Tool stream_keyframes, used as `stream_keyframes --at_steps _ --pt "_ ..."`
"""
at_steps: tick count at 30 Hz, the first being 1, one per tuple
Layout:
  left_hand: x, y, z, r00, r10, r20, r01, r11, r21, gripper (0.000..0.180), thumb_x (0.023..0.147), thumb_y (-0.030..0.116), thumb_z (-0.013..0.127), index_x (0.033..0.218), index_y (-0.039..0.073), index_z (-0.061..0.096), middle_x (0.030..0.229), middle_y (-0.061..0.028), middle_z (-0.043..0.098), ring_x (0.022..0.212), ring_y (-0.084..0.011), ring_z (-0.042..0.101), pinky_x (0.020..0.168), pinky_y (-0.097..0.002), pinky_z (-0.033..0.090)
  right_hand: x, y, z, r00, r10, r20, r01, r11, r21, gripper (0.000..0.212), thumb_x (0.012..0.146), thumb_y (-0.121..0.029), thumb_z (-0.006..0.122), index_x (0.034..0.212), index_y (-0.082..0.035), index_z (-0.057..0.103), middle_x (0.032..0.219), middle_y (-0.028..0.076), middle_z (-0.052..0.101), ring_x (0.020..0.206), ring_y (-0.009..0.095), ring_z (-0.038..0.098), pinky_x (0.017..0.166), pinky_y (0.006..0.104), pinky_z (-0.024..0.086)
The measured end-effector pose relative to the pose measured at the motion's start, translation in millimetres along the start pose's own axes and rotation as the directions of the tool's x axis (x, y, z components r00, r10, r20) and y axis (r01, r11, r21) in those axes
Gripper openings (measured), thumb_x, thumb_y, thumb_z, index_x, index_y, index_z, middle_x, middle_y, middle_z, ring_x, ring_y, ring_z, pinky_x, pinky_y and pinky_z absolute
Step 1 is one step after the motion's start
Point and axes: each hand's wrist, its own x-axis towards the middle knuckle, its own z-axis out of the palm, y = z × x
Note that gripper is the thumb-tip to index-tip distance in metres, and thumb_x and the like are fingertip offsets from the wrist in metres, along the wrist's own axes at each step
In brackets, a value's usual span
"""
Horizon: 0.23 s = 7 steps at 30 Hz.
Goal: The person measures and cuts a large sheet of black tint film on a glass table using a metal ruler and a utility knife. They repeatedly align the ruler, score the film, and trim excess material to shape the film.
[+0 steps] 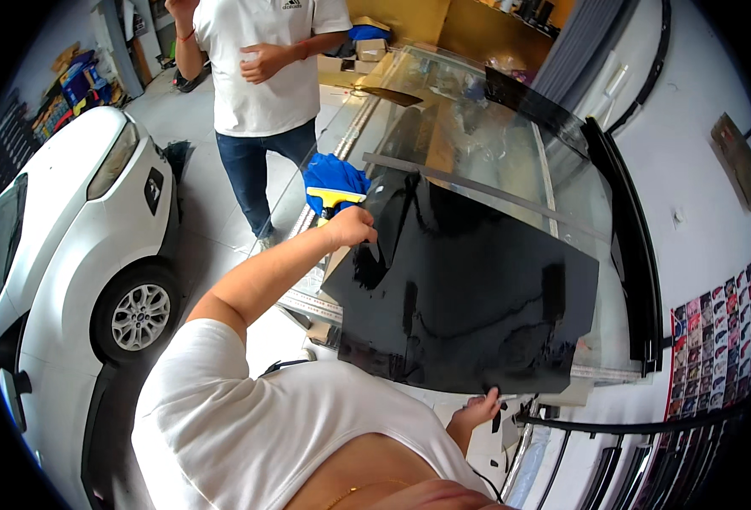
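Note:
A dark, glossy sheet of film (477, 280) lies over the glass tabletop in front of me, its surface streaked with reflections. My left hand (352, 228) reaches out to the sheet's left edge, its fingers closed in a pinch there. Just beyond that hand, a yellow-handled squeegee (335, 196) rests against a crumpled blue cloth (333, 172). At the near edge, my right hand (476, 410) grips the film with the thumb on top; its other fingers are partly hidden.
A person in a white shirt (265, 85) stands across at the far left. Left of me is a white car (95, 229). The glass table (494, 136) extends beyond the film, with black trim strips (630, 221) along its right. A transparent bar (486, 195) crosses behind the film.

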Motion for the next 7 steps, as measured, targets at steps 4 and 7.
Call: stream_keyframes --at_steps 4,7 --pt "2.0 18.4 -21.4 0.992 -0.021 0.122 0.006 0.993 0.122 0.021 0.067 0.015 0.069 0.079 0.000 0.061 0.070 -0.0077 0.058 0.062 -0.0175 0.060 0.053 -0.0307 0.050 -3.8 -34.0 -4.8 0.991 0.022 -0.135 -0.032 0.997 -0.072 0.044 0.086 -0.043 0.057 0.090 0.001 0.057 0.072 0.006 0.054 0.042 0.007 0.029 0.038 0.0245 0.019" --pt "7.6 14.2 -30.0 0.977 -0.044 0.208 -0.007 0.971 0.240 0.021 0.069 0.017 0.068 0.077 0.000 0.060 0.068 -0.0075 0.057 0.070 -0.0173 0.063 0.061 -0.0320 0.053 50.7 -19.6 -36.9 0.981 -0.080 -0.174 0.040 0.974 -0.223 0.053 0.081 -0.046 0.064 0.097 0.004 0.058 0.080 0.011 0.062 0.042 0.009 0.027 0.038 0.0266 0.020"
